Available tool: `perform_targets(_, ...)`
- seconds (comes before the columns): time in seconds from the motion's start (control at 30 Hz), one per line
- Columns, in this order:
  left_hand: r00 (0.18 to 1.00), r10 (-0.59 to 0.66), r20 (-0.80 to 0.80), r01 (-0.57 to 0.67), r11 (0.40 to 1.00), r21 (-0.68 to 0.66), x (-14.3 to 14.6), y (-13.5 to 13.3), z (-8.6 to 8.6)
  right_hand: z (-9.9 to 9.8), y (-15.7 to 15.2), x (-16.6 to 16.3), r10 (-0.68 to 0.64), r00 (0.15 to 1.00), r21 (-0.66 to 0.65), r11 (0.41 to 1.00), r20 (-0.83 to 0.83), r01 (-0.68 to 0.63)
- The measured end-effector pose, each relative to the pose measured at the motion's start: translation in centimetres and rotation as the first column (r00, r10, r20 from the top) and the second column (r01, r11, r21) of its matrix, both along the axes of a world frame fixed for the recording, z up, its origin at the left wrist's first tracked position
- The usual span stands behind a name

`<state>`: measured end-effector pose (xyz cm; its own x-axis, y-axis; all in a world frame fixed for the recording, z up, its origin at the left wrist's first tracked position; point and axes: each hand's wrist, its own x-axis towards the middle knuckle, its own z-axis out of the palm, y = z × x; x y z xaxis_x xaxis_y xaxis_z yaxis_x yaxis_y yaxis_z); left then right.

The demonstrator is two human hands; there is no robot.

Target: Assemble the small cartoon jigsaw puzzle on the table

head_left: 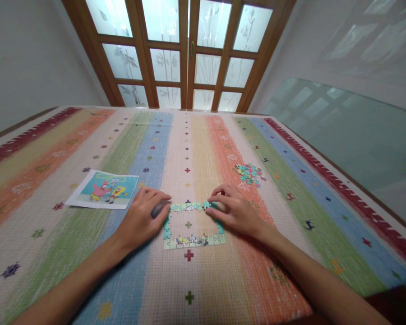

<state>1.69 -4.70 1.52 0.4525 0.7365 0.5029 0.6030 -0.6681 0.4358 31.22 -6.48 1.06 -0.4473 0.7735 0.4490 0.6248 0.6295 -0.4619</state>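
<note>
A jigsaw puzzle border lies on the cloth in front of me, joined into a rectangle with bare cloth inside it. At its upper right, my right hand pinches a teal puzzle piece between thumb and fingertips, over the top row. My left hand rests at the upper left corner, its curled fingers and thumb apart, the tips touching or close to the edge pieces. Fingers partly cover both upper corners. Cartoon figures show along the bottom row of the border.
Loose puzzle pieces are heaped beyond my right hand. A printed cartoon picture lies left of my left hand. The striped tablecloth covers the table. A glass panel stands at the right, and wooden glazed doors are behind the table.
</note>
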Motion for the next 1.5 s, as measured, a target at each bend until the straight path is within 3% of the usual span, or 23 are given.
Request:
perform_targets(0.37,0.991,-0.043,-0.123,0.04,0.999,-0.029,-0.5,0.2,-0.5,-0.8,0.4,0.1,0.004,1.0,-0.022,1.0,0.021,-0.003)
perform_targets(1.03,0.99,-0.058,-0.126,0.052,0.997,-0.05,-0.4,0.3,-0.8,-0.1,0.0,-0.5,0.093,0.992,-0.014,0.996,0.085,-0.092)
perform_targets(1.5,0.989,-0.074,-0.132,0.057,0.991,-0.123,-0.5,0.2,-0.5,0.2,0.3,0.9,0.065,0.993,-0.098,0.994,0.094,-0.056)
